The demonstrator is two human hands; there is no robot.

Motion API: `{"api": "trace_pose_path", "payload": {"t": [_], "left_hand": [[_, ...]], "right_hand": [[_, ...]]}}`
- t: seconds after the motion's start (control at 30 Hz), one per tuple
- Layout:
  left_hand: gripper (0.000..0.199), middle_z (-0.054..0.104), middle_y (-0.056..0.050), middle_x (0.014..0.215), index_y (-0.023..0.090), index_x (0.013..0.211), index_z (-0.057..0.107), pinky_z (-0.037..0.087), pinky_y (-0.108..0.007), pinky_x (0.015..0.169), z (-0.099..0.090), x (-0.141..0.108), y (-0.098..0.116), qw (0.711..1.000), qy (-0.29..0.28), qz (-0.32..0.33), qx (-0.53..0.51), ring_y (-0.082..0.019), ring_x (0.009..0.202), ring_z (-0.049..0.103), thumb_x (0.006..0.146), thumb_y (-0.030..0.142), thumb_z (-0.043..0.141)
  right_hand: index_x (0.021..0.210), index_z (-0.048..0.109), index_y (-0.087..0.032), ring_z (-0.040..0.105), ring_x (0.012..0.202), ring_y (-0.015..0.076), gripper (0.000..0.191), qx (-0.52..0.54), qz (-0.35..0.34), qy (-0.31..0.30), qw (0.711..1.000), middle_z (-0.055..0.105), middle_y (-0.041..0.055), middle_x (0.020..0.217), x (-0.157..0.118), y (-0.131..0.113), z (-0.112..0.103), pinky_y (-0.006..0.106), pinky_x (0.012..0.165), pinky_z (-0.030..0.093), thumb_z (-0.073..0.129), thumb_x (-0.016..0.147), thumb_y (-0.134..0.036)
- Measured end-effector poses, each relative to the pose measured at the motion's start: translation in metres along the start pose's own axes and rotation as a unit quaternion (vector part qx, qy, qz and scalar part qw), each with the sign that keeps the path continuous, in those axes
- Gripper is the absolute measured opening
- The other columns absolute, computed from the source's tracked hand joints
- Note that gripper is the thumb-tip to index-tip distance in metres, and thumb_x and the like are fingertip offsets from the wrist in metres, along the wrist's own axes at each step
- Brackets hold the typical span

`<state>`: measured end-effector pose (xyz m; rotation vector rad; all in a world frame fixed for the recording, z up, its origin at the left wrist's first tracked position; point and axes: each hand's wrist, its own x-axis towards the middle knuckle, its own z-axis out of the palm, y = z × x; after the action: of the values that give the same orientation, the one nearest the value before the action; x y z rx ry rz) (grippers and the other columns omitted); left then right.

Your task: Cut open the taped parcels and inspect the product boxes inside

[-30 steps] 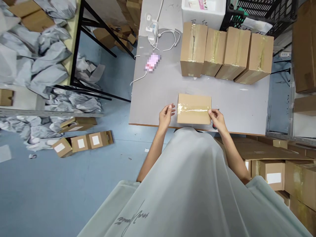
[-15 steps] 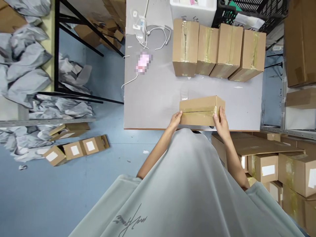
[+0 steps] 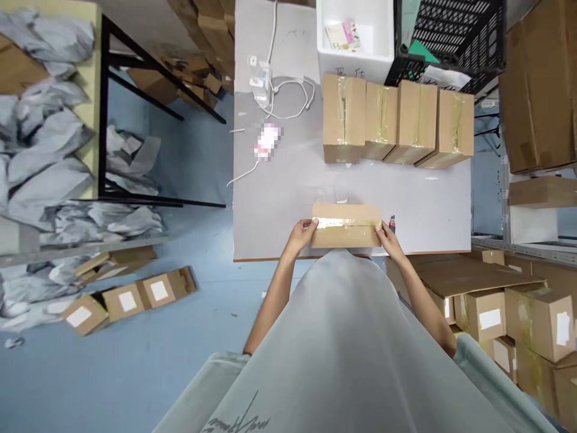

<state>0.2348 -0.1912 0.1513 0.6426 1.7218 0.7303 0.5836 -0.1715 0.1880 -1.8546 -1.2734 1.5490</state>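
A long taped cardboard box (image 3: 346, 236) lies level at the front edge of the grey table (image 3: 279, 198). My left hand (image 3: 303, 234) grips its left end, thumb on top. At the other end, my right hand (image 3: 389, 239) holds the box's right edge between thumb and fingers. A red and black cutter (image 3: 392, 224) rests on the table just right of the box. Behind, several taped boxes stand side by side, the leftmost one (image 3: 344, 111) near the white bin.
The white bin (image 3: 322, 54) and a black crate (image 3: 460, 36) stand at the table's back. A power strip (image 3: 260, 84) with white cables and a blurred pink item (image 3: 267, 142) are at left. Cartons (image 3: 482, 313) are stacked at lower right.
The held box has shifted left and turned level, its top tape now facing up. The cutter has come into view beside it. The camera view has shifted too, showing more of the white bin.
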Motion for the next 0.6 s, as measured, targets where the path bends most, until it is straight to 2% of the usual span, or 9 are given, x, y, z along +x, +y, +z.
{"api": "trace_pose_path", "payload": {"t": [0.13, 0.23, 0.33, 0.47, 0.57, 0.6], "left_hand": [[0.064, 0.06, -0.031, 0.17, 0.011, 0.154, 0.065, 0.052, -0.051, 0.129, -0.004, 0.043, 0.033, 1.0, 0.024, -0.002, 0.005, -0.039, 0.155, 0.065, 0.102, 0.047, 0.078], [0.068, 0.058, -0.032, 0.172, 0.01, 0.163, 0.059, 0.05, -0.048, 0.132, -0.005, 0.081, 0.067, 0.999, 0.016, 0.028, 0.0, -0.038, 0.161, 0.061, 0.105, 0.043, 0.075], [0.073, 0.056, -0.03, 0.174, 0.012, 0.168, 0.055, 0.047, -0.046, 0.135, -0.002, 0.116, 0.107, 0.998, 0.023, 0.063, -0.005, -0.035, 0.165, 0.056, 0.106, 0.043, 0.075], [0.085, 0.053, -0.027, 0.178, 0.019, 0.168, 0.056, 0.041, -0.05, 0.139, 0.009, 0.156, 0.162, 0.994, 0.045, 0.104, 0.01, -0.037, 0.17, 0.05, 0.099, 0.061, 0.082], [0.098, 0.058, -0.025, 0.174, 0.023, 0.167, 0.06, 0.038, -0.056, 0.14, 0.026, 0.182, 0.198, 0.992, 0.031, 0.121, 0.015, -0.04, 0.169, 0.05, 0.089, 0.076, 0.087], [0.1, 0.06, -0.024, 0.172, 0.023, 0.166, 0.061, 0.037, -0.057, 0.141, 0.032, 0.19, 0.208, 0.993, 0.026, 0.116, 0.013, -0.04, 0.169, 0.05, 0.087, 0.078, 0.088]], "right_hand": [[0.174, 0.056, -0.024, 0.055, 0.166, 0.0416, 0.126, 0.009, 0.048, 0.079, 0.996, 0.056, 0.0209, 0.179, 0.004, 0.002, -0.028, 0.061, 0.14, 0.041, 0.071, 0.078, -0.104], [0.18, 0.047, -0.025, 0.069, 0.153, 0.042, 0.13, 0.042, 0.066, 0.119, 0.99, 0.055, 0.0238, 0.178, 0.01, 0.003, -0.055, 0.061, 0.132, 0.052, 0.073, 0.079, -0.102], [0.186, 0.036, -0.029, 0.079, 0.139, 0.0385, 0.124, 0.07, 0.057, 0.157, 0.983, 0.051, 0.0235, 0.181, 0.027, 0.0, -0.087, 0.057, 0.124, 0.061, 0.077, 0.086, -0.091], [0.191, 0.015, -0.032, 0.085, 0.128, 0.0329, 0.133, 0.105, 0.043, 0.2, 0.973, 0.039, 0.0249, 0.187, 0.082, -0.012, -0.142, 0.052, 0.12, 0.064, 0.081, 0.087, -0.083], [0.191, 0.003, -0.028, 0.085, 0.124, 0.0313, 0.143, 0.107, 0.026, 0.252, 0.961, 0.023, 0.0287, 0.192, 0.146, -0.024, -0.19, 0.048, 0.116, 0.066, 0.082, 0.085, -0.084], [0.191, 0.003, -0.025, 0.086, 0.122, 0.0314, 0.142, 0.086, -0.004, 0.271, 0.959, 0.021, 0.0309, 0.192, 0.169, -0.027, -0.206, 0.046, 0.112, 0.067, 0.079, 0.087, -0.084]]}}
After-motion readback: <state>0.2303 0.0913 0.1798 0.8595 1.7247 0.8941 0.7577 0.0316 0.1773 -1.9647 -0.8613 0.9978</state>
